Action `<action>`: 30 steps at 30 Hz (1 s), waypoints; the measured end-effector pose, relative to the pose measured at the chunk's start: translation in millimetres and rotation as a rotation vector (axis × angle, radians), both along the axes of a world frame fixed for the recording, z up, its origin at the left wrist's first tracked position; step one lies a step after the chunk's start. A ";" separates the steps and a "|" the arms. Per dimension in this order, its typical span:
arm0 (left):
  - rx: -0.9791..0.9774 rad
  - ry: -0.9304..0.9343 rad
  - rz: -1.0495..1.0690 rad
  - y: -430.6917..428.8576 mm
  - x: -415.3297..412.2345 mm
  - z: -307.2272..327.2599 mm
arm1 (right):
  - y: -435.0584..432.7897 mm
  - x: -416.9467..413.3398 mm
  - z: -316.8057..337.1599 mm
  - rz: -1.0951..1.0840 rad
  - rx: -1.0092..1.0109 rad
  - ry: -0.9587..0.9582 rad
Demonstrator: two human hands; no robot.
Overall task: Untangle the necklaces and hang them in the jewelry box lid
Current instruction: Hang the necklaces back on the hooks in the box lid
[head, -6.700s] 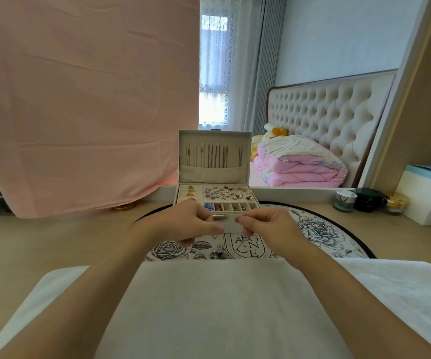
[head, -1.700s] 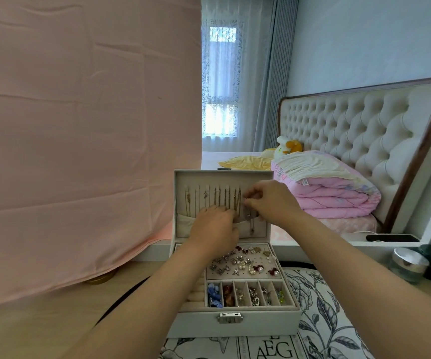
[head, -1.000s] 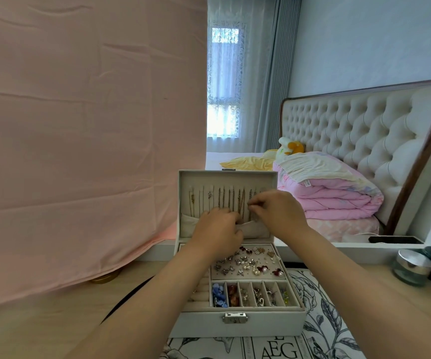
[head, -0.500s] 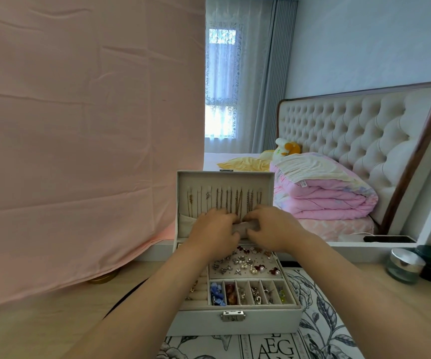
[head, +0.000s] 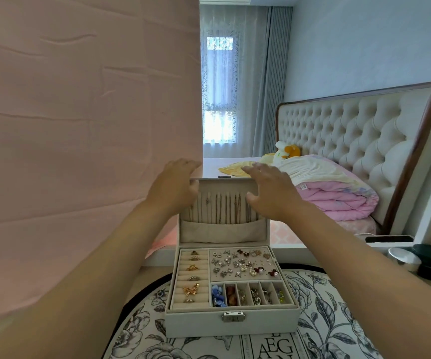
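Necklaces [head: 224, 208] hang in a row inside the lid [head: 224, 183], between left grip [head: 175, 185] and right grip [head: 269, 190]; their lower ends vanish into the pocket [head: 222, 231]. Both grips, fingers loosely spread, cover the lid's upper corners; contact unclear.

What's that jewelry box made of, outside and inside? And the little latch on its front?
The jewelry box looks on the outside like off-white faux leather, smooth and matte with a faint sheen; real leather can't be ruled out. Its lining looks like beige velvet or suede-like cloth, soft and unreflective. The latch appears to be silver-toned metal, with bright glints.
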State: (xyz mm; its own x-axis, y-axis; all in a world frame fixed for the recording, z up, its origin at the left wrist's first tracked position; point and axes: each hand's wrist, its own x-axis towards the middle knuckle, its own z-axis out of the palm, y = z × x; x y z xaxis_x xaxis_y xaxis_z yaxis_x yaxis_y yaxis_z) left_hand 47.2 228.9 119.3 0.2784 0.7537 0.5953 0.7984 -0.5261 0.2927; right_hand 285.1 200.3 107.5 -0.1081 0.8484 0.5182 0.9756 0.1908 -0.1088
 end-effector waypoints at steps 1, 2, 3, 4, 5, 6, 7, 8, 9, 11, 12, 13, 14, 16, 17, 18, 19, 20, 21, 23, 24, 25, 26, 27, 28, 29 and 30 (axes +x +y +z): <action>-0.065 0.027 -0.012 2.5 -3.6 0.7 | 0.5 -1.4 -0.5 -0.002 -0.065 -0.018; -0.129 0.042 -0.036 4.0 -6.4 -0.1 | 0.0 -2.5 -1.4 0.001 -0.107 -0.026; -0.178 0.043 -0.062 5.2 -8.2 -2.0 | -1.5 -3.2 -2.5 0.006 -0.125 -0.024; -0.200 0.035 -0.083 5.2 -9.6 -4.2 | -3.9 -3.7 -3.2 0.011 -0.118 -0.019; -0.195 0.019 -0.095 4.8 -10.8 -6.1 | -7.2 -4.2 -3.5 0.010 -0.095 -0.019; -0.163 0.003 -0.096 2.8 -11.9 -6.9 | -11.4 -4.8 -3.3 0.004 -0.062 -0.026; -0.118 -0.010 -0.085 -0.6 -13.0 -6.1 | -16.1 -5.5 -2.7 -0.006 -0.026 -0.037; -0.074 -0.012 -0.066 -6.1 -14.0 -4.4 | -21.0 -5.9 -1.8 -0.015 0.010 -0.050; -0.038 -0.002 -0.050 -12.8 -14.6 -2.5 | -26.1 -6.5 -1.1 -0.021 0.045 -0.057; 0.002 0.038 -0.048 -29.3 -15.0 -1.7 | -37.9 -7.7 -2.5 -0.005 0.111 -0.032; 0.011 0.048 -0.060 -38.7 -14.7 -3.3 | -45.4 -8.3 -5.0 0.016 0.129 0.000; 0.020 0.049 -0.069 -48.8 -14.6 -6.2 | -54.3 -9.0 -8.6 0.040 0.129 0.031; 0.034 0.051 -0.072 -59.6 -14.9 -10.4 | -64.5 -9.6 -13.8 0.063 0.115 0.055; 0.037 0.053 -0.063 -80.9 -16.2 -22.0 | -86.6 -11.1 -26.6 0.101 0.087 0.083; 0.020 0.051 -0.067 -92.3 -17.0 -28.6 | -98.5 -12.3 -33.4 0.114 0.080 0.092; -0.003 0.043 -0.078 -103.2 -17.9 -36.8 | -109.3 -13.6 -40.3 0.122 0.078 0.093; -0.022 0.032 -0.088 -113.9 -18.7 -45.4 | -119.2 -15.3 -47.7 0.126 0.079 0.088; -0.033 0.032 -0.094 -123.7 -19.3 -54.5 | -128.0 -16.9 -55.4 0.125 0.078 0.083; -0.031 0.048 -0.093 -132.3 -19.4 -63.9 | -136.2 -18.7 -63.3 0.120 0.070 0.075; -0.012 0.093 -0.081 -145.2 -19.7 -83.6 | -149.4 -21.8 -79.2 0.096 0.034 0.036; -0.003 0.108 -0.074 -151.0 -20.1 -93.0 | -155.5 -23.6 -86.3 0.071 0.000 0.013; 0.005 0.118 -0.065 -155.8 -20.1 -102.0 | -161.0 -25.6 -92.8 0.043 -0.042 -0.007; 0.011 0.136 -0.057 -159.9 -20.0 -110.4 | -165.5 -28.3 -98.4 0.019 -0.083 -0.034; 0.014 0.158 -0.054 -163.6 -19.4 -118.0 | -169.3 -31.1 -103.3 0.003 -0.123 -0.072; 0.014 0.187 -0.053 -166.7 -18.8 -125.8 | -172.4 -34.1 -108.2 -0.004 -0.158 -0.106; -0.011 0.212 -0.058 -170.9 -17.7 -131.8 | -175.6 -36.6 -112.7 0.000 -0.190 -0.120; -0.048 0.242 -0.060 -173.5 -17.2 -137.4 | -177.4 -38.5 -116.6 0.005 -0.219 -0.121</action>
